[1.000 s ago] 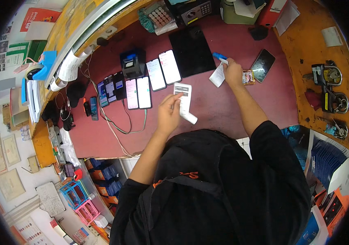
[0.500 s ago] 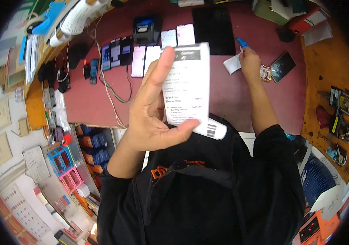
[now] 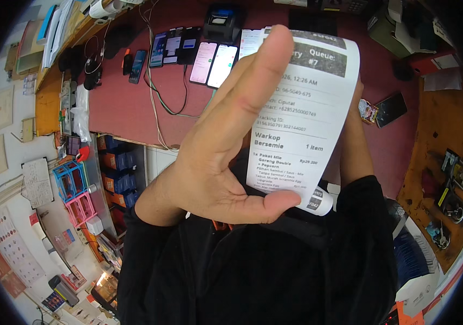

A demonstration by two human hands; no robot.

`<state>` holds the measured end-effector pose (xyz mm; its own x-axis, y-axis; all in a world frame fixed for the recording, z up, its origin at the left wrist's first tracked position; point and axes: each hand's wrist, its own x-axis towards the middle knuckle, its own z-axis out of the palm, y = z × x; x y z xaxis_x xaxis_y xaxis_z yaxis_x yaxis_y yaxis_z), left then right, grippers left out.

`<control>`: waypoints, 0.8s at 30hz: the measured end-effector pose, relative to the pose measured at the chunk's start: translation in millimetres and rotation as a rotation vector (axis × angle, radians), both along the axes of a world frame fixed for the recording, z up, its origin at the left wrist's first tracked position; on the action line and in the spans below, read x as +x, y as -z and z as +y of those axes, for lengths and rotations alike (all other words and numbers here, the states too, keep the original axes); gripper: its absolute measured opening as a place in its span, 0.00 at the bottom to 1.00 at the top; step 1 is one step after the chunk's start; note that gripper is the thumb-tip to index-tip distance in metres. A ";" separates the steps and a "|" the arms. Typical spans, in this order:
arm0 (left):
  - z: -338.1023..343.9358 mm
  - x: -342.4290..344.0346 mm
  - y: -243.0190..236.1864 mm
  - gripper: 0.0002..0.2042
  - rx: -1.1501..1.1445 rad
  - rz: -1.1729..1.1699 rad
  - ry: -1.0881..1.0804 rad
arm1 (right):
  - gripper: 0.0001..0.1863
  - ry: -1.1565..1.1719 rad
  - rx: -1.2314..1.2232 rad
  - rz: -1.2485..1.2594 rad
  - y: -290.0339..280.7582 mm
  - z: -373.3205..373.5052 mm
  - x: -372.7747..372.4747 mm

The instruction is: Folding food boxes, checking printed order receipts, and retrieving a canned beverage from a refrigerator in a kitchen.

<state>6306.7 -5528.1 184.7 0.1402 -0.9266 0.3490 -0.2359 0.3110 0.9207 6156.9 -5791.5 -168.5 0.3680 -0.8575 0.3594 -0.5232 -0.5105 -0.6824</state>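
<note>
A long white printed receipt (image 3: 303,124) stands upright close in front of me, its lower end curled over. My left hand (image 3: 212,176) holds it, with the thumb pressed near the bottom edge and a long finger along the upper left side. Behind the paper is my right hand (image 3: 358,95), of which only a sliver shows at the receipt's right edge. The receipt hides its fingers and anything in them. Just right of that hand lie a small colourful packet (image 3: 368,112) and a dark phone (image 3: 391,109).
Several phones lie on the red tabletop (image 3: 117,111), among them a pink-screened one (image 3: 203,63) and a bright one (image 3: 222,65). A black printer (image 3: 223,24) sits behind them. Cables (image 3: 158,103) run across the front left. Keys (image 3: 440,235) rest on the wooden ledge at right.
The receipt in my left hand has come closer and shifted right. It now covers most of my right hand, which earlier showed a blue object and white paper at its fingers.
</note>
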 end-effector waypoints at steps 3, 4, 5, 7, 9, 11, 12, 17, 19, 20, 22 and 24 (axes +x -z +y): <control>0.8 1.4 -1.9 0.53 0.023 0.055 0.072 | 0.10 -0.069 -0.003 -0.039 9.4 -7.5 -10.1; 1.0 1.5 -2.6 0.53 0.023 0.053 0.066 | 0.10 -0.091 -0.002 -0.056 13.1 -9.3 -13.5; -0.7 2.2 -2.1 0.54 0.008 0.067 0.086 | 0.10 -0.083 -0.007 -0.051 24.7 -13.4 -25.0; -0.6 3.7 -0.4 0.55 -0.019 0.083 0.096 | 0.09 -0.127 0.437 -0.316 43.9 -16.4 -29.6; -2.5 7.2 3.1 0.56 -0.053 0.096 0.106 | 0.09 -0.173 0.218 -0.054 29.0 -13.9 -33.6; -3.9 11.9 8.0 0.57 -0.089 0.099 0.102 | 0.09 -0.225 -0.012 0.194 16.5 -7.5 -28.5; -6.8 13.7 7.9 0.58 -0.110 0.108 0.120 | 0.12 -0.222 -0.011 0.177 10.7 -6.1 -33.3; 2.4 9.6 -15.4 0.56 0.111 0.266 0.075 | 0.21 -0.162 0.005 0.130 -1.9 4.1 -29.2; 3.4 13.3 -17.6 0.58 0.145 0.319 0.172 | 0.27 -0.070 0.149 0.174 -5.6 4.4 -23.9; 3.7 14.2 -18.2 0.58 0.142 0.314 0.171 | 0.27 -0.072 0.146 0.170 -7.4 4.6 -20.7; 4.9 14.4 -20.2 0.58 0.149 0.341 0.164 | 0.32 -0.060 0.133 0.147 -10.9 4.4 -15.3; 5.0 16.3 -22.1 0.58 0.144 0.360 0.172 | 0.35 -0.058 0.131 0.172 -15.4 -1.8 -9.7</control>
<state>6323.0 -5523.1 206.7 0.0688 -0.9828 0.1711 0.1530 0.1799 0.9717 6147.2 -5793.3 -153.1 0.4639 -0.8685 0.1746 -0.6099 -0.4560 -0.6481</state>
